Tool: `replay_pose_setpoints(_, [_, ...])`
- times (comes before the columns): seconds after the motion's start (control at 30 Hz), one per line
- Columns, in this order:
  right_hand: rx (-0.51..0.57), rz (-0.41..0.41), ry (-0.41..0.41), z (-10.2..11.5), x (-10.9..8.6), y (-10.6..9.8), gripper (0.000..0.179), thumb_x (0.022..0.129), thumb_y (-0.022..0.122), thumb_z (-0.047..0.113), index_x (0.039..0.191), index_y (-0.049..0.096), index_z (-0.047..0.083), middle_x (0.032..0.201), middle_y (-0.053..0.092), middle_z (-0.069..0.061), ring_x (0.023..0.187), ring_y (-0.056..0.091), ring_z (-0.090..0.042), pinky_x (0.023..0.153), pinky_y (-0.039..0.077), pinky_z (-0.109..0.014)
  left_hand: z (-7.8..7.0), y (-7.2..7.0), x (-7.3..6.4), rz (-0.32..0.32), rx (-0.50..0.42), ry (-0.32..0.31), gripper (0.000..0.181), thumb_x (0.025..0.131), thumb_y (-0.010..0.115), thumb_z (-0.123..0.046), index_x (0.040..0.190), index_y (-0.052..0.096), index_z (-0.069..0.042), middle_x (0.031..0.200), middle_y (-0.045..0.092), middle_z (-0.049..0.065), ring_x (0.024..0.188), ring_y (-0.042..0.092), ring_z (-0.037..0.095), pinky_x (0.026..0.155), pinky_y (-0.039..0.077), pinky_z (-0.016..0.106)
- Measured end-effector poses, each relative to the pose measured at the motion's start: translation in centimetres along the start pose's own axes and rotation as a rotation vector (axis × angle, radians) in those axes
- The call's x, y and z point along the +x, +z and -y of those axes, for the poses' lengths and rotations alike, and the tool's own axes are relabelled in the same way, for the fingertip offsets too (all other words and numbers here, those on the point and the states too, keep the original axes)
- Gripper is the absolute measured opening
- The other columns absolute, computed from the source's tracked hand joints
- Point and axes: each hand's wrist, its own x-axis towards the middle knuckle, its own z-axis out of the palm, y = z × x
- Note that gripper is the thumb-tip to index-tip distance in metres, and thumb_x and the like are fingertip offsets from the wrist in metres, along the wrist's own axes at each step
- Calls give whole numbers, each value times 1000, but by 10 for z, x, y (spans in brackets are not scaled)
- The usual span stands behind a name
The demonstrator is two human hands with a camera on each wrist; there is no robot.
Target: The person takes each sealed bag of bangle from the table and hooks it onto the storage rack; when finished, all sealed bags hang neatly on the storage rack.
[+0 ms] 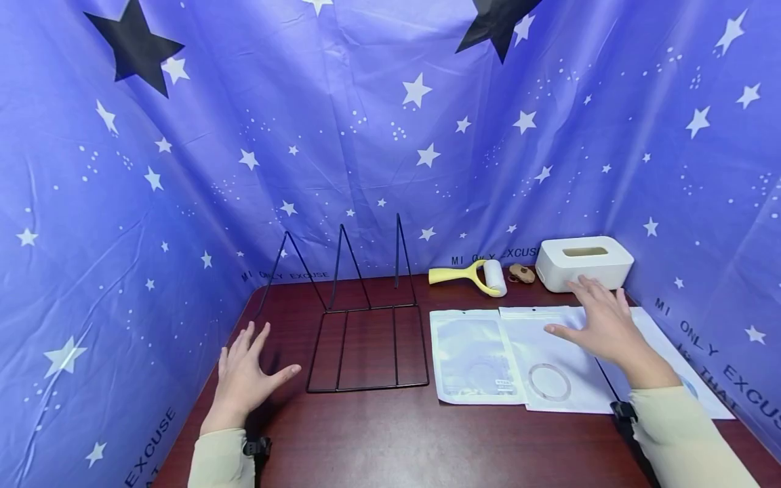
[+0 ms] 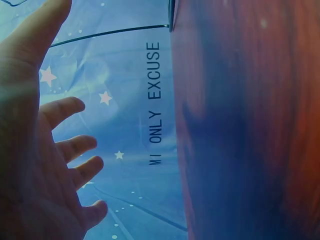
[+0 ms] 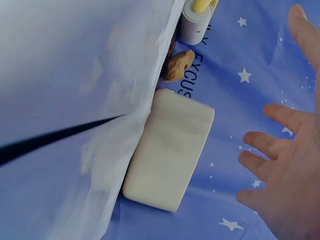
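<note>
My left hand hovers at the left of the table, fingers spread and thumb out, holding nothing. Just right of it stands a black wire rack with several upright triangular dividers; one of its wires crosses the left wrist view. Over the white zip bags on the right is my right hand, its fingers also spread and holding nothing. Its fingertips overlap the front of a white tissue box in the head view, while the right wrist view shows them apart from the box.
A lint roller with a yellow handle lies at the back, beside a small brown object. The leftmost zip bag has a see-through front. A blue star-printed curtain surrounds the dark red table at back and sides.
</note>
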Motion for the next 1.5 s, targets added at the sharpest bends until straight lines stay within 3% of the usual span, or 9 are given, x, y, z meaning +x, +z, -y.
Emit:
replay_pose_setpoints(0.27, [60, 49, 3, 3, 11, 6, 104, 83, 84, 58, 154, 42, -5, 156, 36, -36, 144, 30, -56, 120, 1, -70, -2, 4, 0, 55, -37, -24, 117, 74, 79, -77, 162, 39, -12, 165, 32, 24, 150, 28, 50, 108, 25, 76])
replay_pose_setpoints(0.57, [87, 121, 12, 9, 28, 13, 103, 84, 82, 60, 153, 43, -6, 153, 42, -33, 140, 35, -57, 109, 24, -76, -3, 7, -2, 128, -143, -34, 109, 79, 81, -69, 159, 41, -6, 160, 39, 22, 144, 36, 51, 105, 32, 76])
replay_pose_setpoints(0.87, [128, 196, 37, 15, 43, 22, 104, 86, 78, 64, 157, 41, -2, 155, 40, -33, 141, 36, -57, 109, 29, -74, -3, 13, 0, 196, -242, -44, 104, 80, 83, -65, 155, 46, -2, 151, 50, 25, 142, 40, 48, 110, 36, 67])
replay_pose_setpoints(1.1, [186, 244, 20, 19, 53, 30, 98, 90, 78, 58, 156, 42, -5, 155, 40, -35, 142, 36, -57, 111, 30, -71, -3, 21, -1, 223, -285, -42, 95, 81, 87, -57, 150, 52, -1, 142, 59, 18, 132, 53, 40, 108, 41, 61])
replay_pose_setpoints(1.5, [268, 296, 2, 30, 73, 59, 66, 92, 83, 32, 142, 59, -3, 141, 60, -26, 131, 53, -49, 108, 40, -64, -11, 28, -3, 288, -320, -52, 90, 81, 89, -49, 149, 53, -2, 135, 62, 11, 114, 61, 28, 95, 50, 50])
